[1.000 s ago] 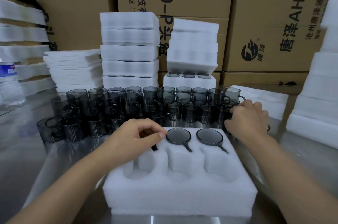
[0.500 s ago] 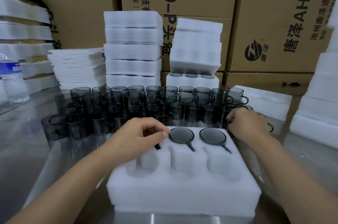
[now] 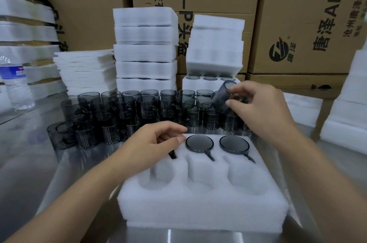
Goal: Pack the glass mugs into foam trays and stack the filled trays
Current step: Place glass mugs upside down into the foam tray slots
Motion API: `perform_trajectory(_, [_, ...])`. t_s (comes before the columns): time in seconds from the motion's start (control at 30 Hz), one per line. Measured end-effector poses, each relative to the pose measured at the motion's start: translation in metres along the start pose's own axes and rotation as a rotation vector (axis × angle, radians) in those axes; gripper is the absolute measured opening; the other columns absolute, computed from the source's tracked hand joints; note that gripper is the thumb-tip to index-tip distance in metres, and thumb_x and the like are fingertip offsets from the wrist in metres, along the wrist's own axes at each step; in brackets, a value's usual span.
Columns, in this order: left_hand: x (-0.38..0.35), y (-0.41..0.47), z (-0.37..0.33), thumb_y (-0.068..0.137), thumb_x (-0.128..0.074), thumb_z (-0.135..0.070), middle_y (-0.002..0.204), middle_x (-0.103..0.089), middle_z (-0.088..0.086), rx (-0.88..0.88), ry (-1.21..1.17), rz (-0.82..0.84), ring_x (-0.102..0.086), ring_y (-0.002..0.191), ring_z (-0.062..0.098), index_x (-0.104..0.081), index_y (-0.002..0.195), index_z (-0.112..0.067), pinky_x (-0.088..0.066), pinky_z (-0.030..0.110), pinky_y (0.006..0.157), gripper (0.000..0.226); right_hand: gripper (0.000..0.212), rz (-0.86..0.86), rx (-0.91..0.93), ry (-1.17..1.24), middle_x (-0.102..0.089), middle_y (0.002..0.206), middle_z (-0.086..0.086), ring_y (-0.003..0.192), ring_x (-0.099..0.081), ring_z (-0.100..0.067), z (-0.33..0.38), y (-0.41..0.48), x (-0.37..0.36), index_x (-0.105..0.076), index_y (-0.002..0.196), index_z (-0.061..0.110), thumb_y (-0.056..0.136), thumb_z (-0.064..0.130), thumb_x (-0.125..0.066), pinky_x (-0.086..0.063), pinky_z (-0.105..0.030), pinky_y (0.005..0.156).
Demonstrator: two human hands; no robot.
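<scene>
At a steel table (image 3: 29, 163), a person packs smoked-glass mugs into a white foam tray (image 3: 202, 199) lying directly in front of them; the right hand (image 3: 262, 108) pinches a lifted mug (image 3: 223, 96) between thumb and fingertips, holding it tilted above the crowd of loose mugs (image 3: 139, 108) just behind the tray. The left hand (image 3: 153, 143) rests over the tray's far-left pocket, fingers curled, with the dark handle of a third mug (image 3: 172, 154) showing beneath it; whether those fingers grip the glass cannot be told. Two mugs sit sunk to their rims in the far row, one in the middle pocket (image 3: 199, 143), one in the right (image 3: 234, 144). Stacked foam trays (image 3: 145, 52), cardboard boxes (image 3: 297, 14) and a water bottle (image 3: 15, 82) stand behind.
</scene>
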State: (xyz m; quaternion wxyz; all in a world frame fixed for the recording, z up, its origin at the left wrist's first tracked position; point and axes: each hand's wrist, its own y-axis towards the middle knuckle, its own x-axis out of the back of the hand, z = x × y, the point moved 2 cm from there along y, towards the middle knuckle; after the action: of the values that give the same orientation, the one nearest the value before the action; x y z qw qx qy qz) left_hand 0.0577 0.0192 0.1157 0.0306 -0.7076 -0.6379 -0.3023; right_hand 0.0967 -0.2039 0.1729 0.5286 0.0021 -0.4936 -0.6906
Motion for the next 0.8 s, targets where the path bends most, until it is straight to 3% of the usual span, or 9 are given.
perform_trajectory(0.07, [0.000,0.001,0.001,0.089,-0.062,-0.013,0.096,-0.073,-0.005,0.002,-0.041,-0.015,-0.065,0.089,0.014,-0.063,0.109,-0.032,-0.050,0.015,0.076,0.027,0.020,0.025,0.112,0.088,-0.055,0.058,0.034,0.062,-0.048,0.020,0.015,-0.006,0.000,-0.069,0.091,0.032,0.080,0.016,-0.072,-0.033,0.002,0.057])
perform_trajectory(0.13, [-0.001,0.002,0.002,0.089,-0.061,-0.010,0.094,-0.073,-0.005,-0.002,-0.070,-0.031,-0.064,0.092,0.021,-0.056,0.114,-0.033,-0.051,0.024,0.084,0.034,0.020,0.038,0.233,0.116,-0.053,0.061,0.039,0.067,-0.048,0.019,0.027,-0.012,-0.003,-0.071,0.093,0.026,0.079,0.012,-0.072,-0.033,-0.002,0.063])
perform_trajectory(0.2, [-0.002,0.003,0.002,0.089,-0.061,-0.012,0.093,-0.073,-0.006,-0.005,-0.089,-0.041,-0.063,0.091,0.023,-0.051,0.115,-0.038,-0.050,0.032,0.086,0.038,0.019,0.047,0.339,0.080,-0.056,0.069,0.029,0.072,-0.047,0.012,0.036,-0.018,-0.008,-0.072,0.097,0.022,0.079,0.014,-0.072,-0.031,-0.011,0.073])
perform_trajectory(0.27, [-0.002,0.004,0.003,0.089,-0.063,-0.024,0.092,-0.073,-0.007,-0.011,-0.123,-0.047,-0.066,0.082,0.013,-0.048,0.117,-0.040,-0.053,0.025,0.078,0.036,0.019,0.063,0.452,0.022,-0.060,0.080,0.018,0.075,-0.047,0.002,0.042,-0.025,-0.015,-0.071,0.097,0.018,0.078,0.017,-0.068,-0.034,-0.027,0.077])
perform_trajectory(0.37, [0.002,0.007,0.006,0.076,-0.056,-0.044,0.078,-0.072,-0.008,-0.013,-0.197,-0.123,-0.064,0.071,0.004,-0.054,0.110,-0.041,-0.048,0.016,0.066,0.033,0.017,0.093,0.608,-0.067,-0.067,0.081,0.002,0.075,-0.058,-0.023,0.048,-0.035,-0.028,-0.073,0.092,0.013,0.076,0.012,-0.067,-0.040,-0.037,0.071])
perform_trajectory(0.47, [0.005,0.010,0.010,0.070,-0.054,-0.052,0.064,-0.066,-0.004,-0.005,-0.263,-0.170,-0.062,0.065,0.008,-0.069,0.088,-0.044,-0.049,0.019,0.065,0.025,0.018,0.138,0.710,-0.149,-0.066,0.077,-0.001,0.068,-0.056,-0.024,0.049,-0.042,-0.040,-0.074,0.090,0.013,0.074,0.005,-0.073,-0.038,-0.032,0.065])
perform_trajectory(0.53, [0.005,0.011,0.011,0.077,-0.054,-0.044,0.063,-0.065,-0.003,-0.010,-0.258,-0.168,-0.062,0.063,0.007,-0.071,0.085,-0.045,-0.049,0.016,0.062,0.019,0.019,0.147,0.729,-0.159,-0.066,0.077,-0.001,0.068,-0.056,-0.023,0.048,-0.043,-0.042,-0.075,0.091,0.013,0.073,0.004,-0.075,-0.040,-0.031,0.063])
perform_trajectory(0.6, [0.005,0.012,0.012,0.086,-0.060,-0.034,0.068,-0.066,-0.002,0.003,-0.275,-0.181,-0.062,0.064,0.008,-0.068,0.100,-0.036,-0.049,0.016,0.062,0.016,0.020,0.160,0.708,-0.115,-0.064,0.086,-0.002,0.073,-0.058,-0.023,0.049,-0.042,-0.041,-0.074,0.093,0.013,0.074,0.006,-0.074,-0.046,-0.037,0.064])
perform_trajectory(0.8, [0.005,0.011,0.011,0.090,-0.057,-0.018,0.085,-0.069,-0.006,0.009,-0.273,-0.216,-0.062,0.071,0.004,-0.060,0.115,-0.024,-0.051,0.017,0.067,0.025,0.045,0.188,0.556,0.050,-0.054,0.113,-0.002,0.104,-0.052,-0.020,0.051,-0.041,-0.038,-0.060,0.114,0.011,0.069,0.014,-0.062,-0.044,-0.039,0.089])
